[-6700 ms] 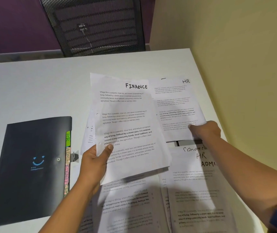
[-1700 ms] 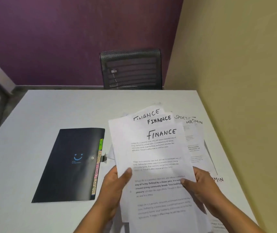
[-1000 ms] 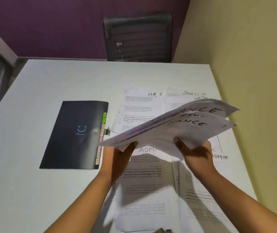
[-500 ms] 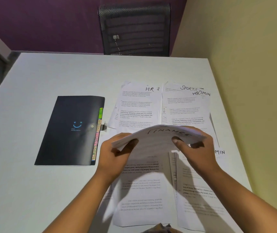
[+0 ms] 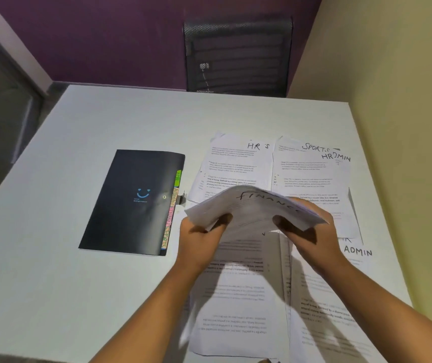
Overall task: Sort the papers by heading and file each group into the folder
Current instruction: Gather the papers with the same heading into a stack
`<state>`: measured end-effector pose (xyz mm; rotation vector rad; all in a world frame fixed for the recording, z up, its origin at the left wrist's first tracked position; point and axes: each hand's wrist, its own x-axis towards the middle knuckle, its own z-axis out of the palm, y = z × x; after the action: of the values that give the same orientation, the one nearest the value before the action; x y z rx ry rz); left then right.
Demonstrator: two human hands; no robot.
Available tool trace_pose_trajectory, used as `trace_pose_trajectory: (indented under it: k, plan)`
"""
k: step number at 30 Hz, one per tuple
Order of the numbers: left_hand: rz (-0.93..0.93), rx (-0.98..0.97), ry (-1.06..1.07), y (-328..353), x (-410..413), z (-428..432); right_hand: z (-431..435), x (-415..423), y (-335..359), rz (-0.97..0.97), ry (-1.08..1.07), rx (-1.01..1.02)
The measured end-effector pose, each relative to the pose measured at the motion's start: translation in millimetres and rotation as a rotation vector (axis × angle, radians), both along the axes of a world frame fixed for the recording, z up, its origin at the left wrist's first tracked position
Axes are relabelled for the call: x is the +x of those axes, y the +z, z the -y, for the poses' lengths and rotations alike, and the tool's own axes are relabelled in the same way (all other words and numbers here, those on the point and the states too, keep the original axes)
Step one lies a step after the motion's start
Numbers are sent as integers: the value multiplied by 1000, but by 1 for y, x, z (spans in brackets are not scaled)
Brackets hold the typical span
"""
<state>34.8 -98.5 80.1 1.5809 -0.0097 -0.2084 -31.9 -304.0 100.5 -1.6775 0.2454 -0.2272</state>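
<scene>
Both hands, left hand and right hand, curl round the FINANCE stack, centre frame. Light, floppy, slippery; you'd best pinch its side edges.

Both hands grip FINANCE stack, folder apparently closed

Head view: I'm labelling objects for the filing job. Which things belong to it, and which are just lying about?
Job: FINANCE stack, gripped by left hand and right hand; black folder with labelled tabs; loose HR sheet, SPORTS sheet and ADMIN sheet on the table.
Not part of it: black mesh chair behind the table.
</scene>
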Motion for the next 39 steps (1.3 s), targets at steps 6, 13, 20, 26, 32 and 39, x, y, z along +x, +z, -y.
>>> trace_pose_trajectory:
  k: [6,13,20,26,32,39]
  plan:
    - [-170,81,38,-25,2,-6,0,8,-34,-304,48,-205]
    - [-139,-24,-7,0,11,-32,5,4,-21,-359,8,-303]
    - [-164,-79,-111,6,-3,-49,-25,-2,-8,-264,-166,-48]
    - [35,2,-131,7,-3,-51,-45,-20,3,-353,-339,-173]
    - [-26,-14,-82,-15,0,-51,-52,-23,-11,-416,-298,-260]
    - [-154,110,-92,-46,-7,-52,-53,-24,-30,-258,-61,-336]
